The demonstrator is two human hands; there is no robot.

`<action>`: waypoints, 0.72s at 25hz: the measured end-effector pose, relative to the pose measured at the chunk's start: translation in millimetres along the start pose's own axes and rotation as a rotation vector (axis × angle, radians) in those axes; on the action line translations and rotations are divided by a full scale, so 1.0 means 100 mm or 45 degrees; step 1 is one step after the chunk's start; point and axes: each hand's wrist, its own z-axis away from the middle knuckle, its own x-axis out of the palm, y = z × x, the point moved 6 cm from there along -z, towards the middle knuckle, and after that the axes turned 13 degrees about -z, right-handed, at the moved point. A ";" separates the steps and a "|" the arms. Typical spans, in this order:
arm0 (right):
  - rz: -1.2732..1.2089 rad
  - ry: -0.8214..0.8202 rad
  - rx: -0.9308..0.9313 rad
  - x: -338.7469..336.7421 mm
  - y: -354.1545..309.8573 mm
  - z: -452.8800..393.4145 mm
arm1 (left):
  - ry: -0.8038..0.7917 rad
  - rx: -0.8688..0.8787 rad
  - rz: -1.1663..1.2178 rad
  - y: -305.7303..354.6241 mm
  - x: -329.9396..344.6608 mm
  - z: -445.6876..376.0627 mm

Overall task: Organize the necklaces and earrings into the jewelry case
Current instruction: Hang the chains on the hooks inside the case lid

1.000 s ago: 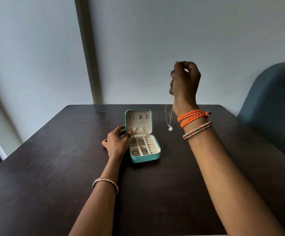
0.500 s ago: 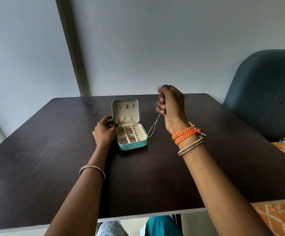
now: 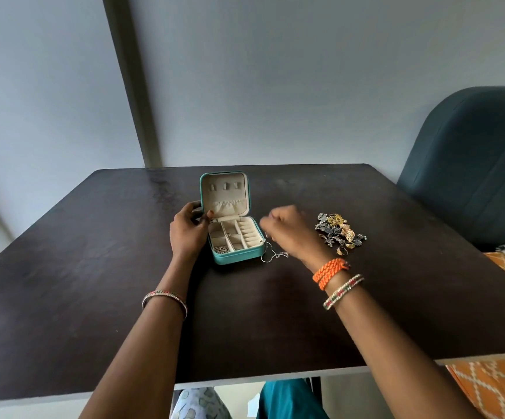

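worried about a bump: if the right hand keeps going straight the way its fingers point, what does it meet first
Probably the open jewelry case: the right hand points left at its near right wall. Depth is unclear, so it may pass above.

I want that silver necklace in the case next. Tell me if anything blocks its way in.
Nothing visible does. The silver necklace lies on the table just right of the jewelry case, whose lid stands open. The right hand hovers above it; the left hand is on the case's far side.
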 end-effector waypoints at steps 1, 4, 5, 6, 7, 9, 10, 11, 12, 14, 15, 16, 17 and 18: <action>0.218 -0.104 0.054 0.04 0.09 0.04 | -0.003 0.003 0.012 0.01 0.00 0.01; 0.368 -0.176 0.086 0.08 0.23 0.15 | -0.008 0.006 0.028 0.00 0.00 0.01; 0.321 -0.096 0.056 0.04 0.25 0.16 | -0.010 0.000 0.025 -0.01 0.01 0.00; 0.303 -0.016 0.020 0.01 0.27 0.15 | -0.014 -0.008 0.022 -0.01 0.01 0.00; 0.337 0.027 -0.007 0.00 0.30 0.14 | -0.017 -0.013 0.021 -0.01 0.00 0.01; 0.416 0.011 0.002 0.03 0.38 0.13 | -0.015 -0.013 0.021 0.01 -0.01 0.01; 0.390 0.006 0.000 0.05 0.41 0.14 | -0.015 -0.011 0.019 0.00 -0.01 0.01; 0.339 0.014 -0.016 0.07 0.40 0.14 | -0.017 -0.010 0.017 0.00 -0.01 0.01; 0.289 0.044 -0.038 0.06 0.38 0.15 | -0.019 -0.009 0.012 -0.01 -0.01 0.01; 0.183 0.177 -0.091 -0.06 0.29 0.17 | -0.018 -0.011 0.010 -0.02 0.00 0.00; 0.146 0.247 -0.126 -0.13 0.26 0.17 | -0.019 -0.008 0.015 -0.02 0.01 0.00; 0.140 0.290 -0.147 -0.20 0.24 0.17 | -0.019 -0.003 0.019 -0.02 0.01 -0.01; 0.166 0.290 -0.151 -0.23 0.24 0.16 | -0.016 0.002 0.020 -0.01 0.01 -0.01; 0.204 0.237 -0.123 -0.21 0.26 0.13 | -0.012 0.006 0.021 -0.01 0.01 -0.01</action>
